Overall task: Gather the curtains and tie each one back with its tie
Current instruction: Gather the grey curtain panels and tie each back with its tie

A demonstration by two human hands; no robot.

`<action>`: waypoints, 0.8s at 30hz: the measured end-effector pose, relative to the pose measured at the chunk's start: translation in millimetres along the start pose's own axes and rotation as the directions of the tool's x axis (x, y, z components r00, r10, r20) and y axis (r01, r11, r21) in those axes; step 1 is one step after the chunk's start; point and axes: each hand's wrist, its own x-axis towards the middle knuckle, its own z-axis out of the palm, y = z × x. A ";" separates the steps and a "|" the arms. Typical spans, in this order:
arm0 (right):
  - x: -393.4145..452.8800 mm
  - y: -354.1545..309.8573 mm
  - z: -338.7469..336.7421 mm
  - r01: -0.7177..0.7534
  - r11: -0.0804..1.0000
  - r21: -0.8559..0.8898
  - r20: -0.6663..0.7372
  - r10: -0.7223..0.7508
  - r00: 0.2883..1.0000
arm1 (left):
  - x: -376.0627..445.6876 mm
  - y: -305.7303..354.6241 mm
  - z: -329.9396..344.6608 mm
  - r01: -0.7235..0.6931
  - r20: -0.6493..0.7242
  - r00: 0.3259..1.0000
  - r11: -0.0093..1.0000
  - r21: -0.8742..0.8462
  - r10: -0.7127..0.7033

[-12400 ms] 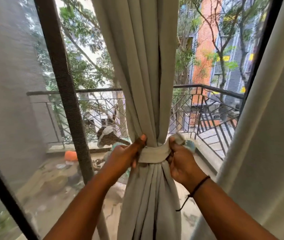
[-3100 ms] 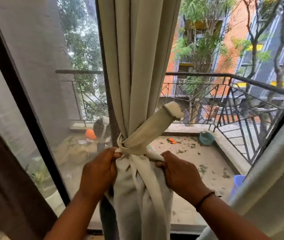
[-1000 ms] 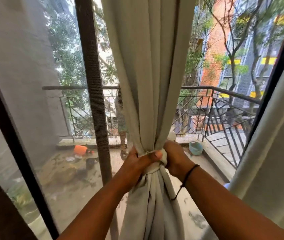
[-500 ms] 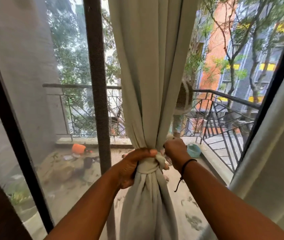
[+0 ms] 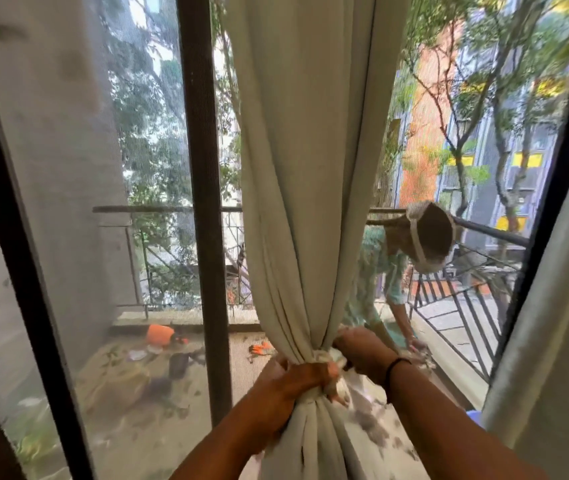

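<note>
A pale grey-green curtain [image 5: 305, 168] hangs in front of the window, gathered to a narrow waist low in the head view. A tie of the same cloth [image 5: 326, 358] is knotted round that waist. My left hand [image 5: 297, 379] grips the gathered cloth and the tie from the left, fingers curled round them. My right hand [image 5: 359, 348] holds the tie's knot from the right; its fingertips are hidden behind the cloth. A second curtain [image 5: 560, 323] hangs loose at the right edge.
A dark window post [image 5: 207, 202] stands just left of the curtain. Beyond the mesh lies a balcony with a metal railing [image 5: 466, 299], where a person in a hat [image 5: 428, 237] bends down. An orange pot [image 5: 160, 334] sits on the balcony floor.
Both hands stay at the knot and have sunk lower in view. The person on the balcony has moved right and bent down. The view has shifted slightly.
</note>
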 end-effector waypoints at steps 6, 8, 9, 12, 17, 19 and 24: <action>-2.8 13.4 8.8 -0.022 0.999 -0.026 0.171 0.026 0.985 | 2.7 16.6 -10.9 -0.149 -0.215 0.956 0.960 0.236 0.201; -7.4 -16.8 -11.5 0.157 0.979 0.128 -0.087 -0.146 0.985 | 6.3 32.7 -12.8 -0.290 -0.322 0.893 0.949 0.125 0.315; -17.6 -38.7 -26.3 0.262 0.936 0.237 -0.220 -0.211 0.952 | 7.8 47.3 -14.8 -0.381 -0.372 0.836 0.915 0.136 0.403; -60.9 -110.6 -68.7 0.586 0.670 0.455 -0.449 -0.396 0.801 | 7.0 107.5 -11.7 -0.594 -0.385 0.653 0.757 0.273 0.652; -99.4 -195.3 -73.5 0.839 0.516 0.172 -0.641 -0.589 0.493 | 30.8 194.8 4.0 -0.569 -0.355 0.465 0.581 0.582 0.811; -95.3 -207.1 -63.1 0.845 0.518 0.136 -0.689 -0.564 0.456 | 46.6 206.2 13.1 -0.540 -0.396 0.465 0.608 0.582 0.792; -75.3 -186.4 -89.6 0.725 0.680 0.115 -0.844 -0.318 0.432 | 57.1 210.0 -25.9 -0.571 -0.696 0.563 0.819 0.064 0.447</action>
